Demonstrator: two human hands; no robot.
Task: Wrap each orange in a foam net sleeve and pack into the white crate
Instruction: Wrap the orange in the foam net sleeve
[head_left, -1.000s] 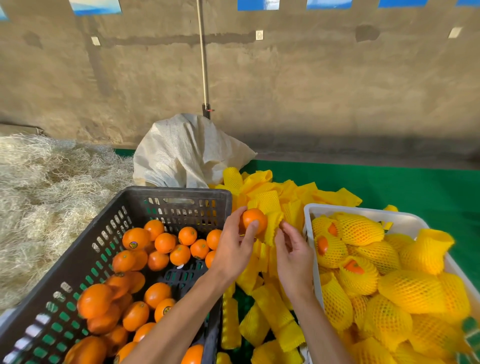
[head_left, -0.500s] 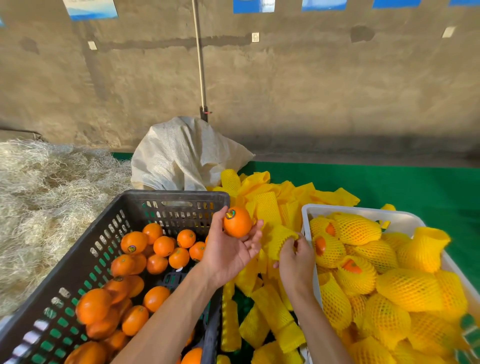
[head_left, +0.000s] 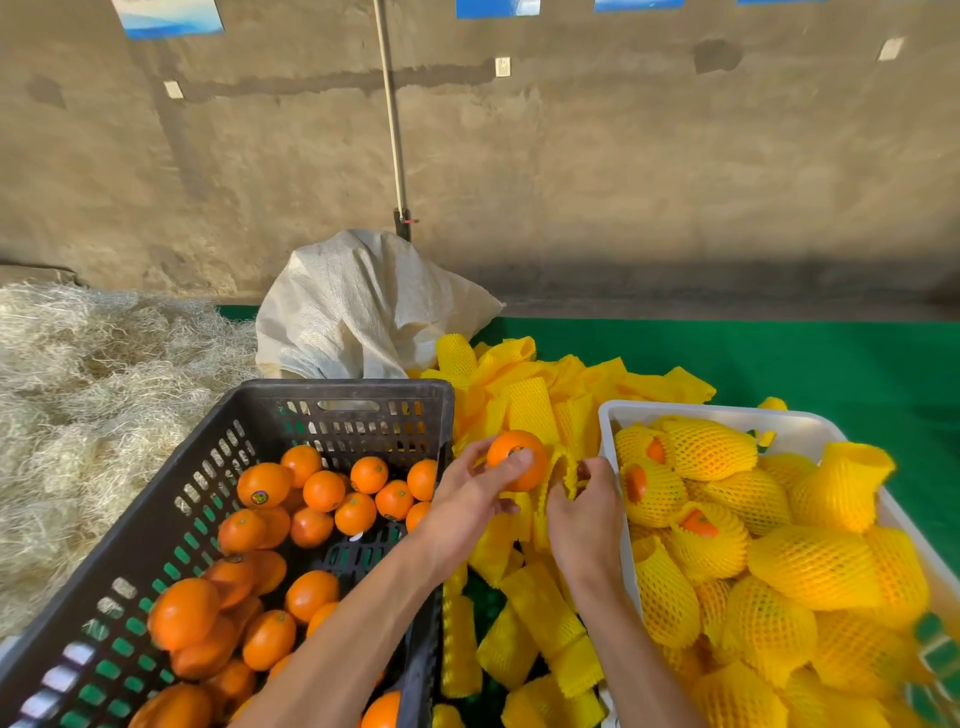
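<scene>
Left hand (head_left: 467, 499) grips one orange (head_left: 517, 460) in curled fingers; right hand (head_left: 584, 506) pinches a foam net sleeve (head_left: 563, 467), its mouth apparently facing left, just beside the fruit. The white crate (head_left: 727, 413) lies right of both hands.

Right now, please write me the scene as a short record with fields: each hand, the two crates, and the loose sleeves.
left hand: left hand grips a bare orange
right hand: right hand pinches a foam net sleeve beside the orange
dark crate: dark crate holds unwrapped oranges
white crate: white crate holds wrapped oranges
loose sleeves: sleeve pile between the crates
</scene>
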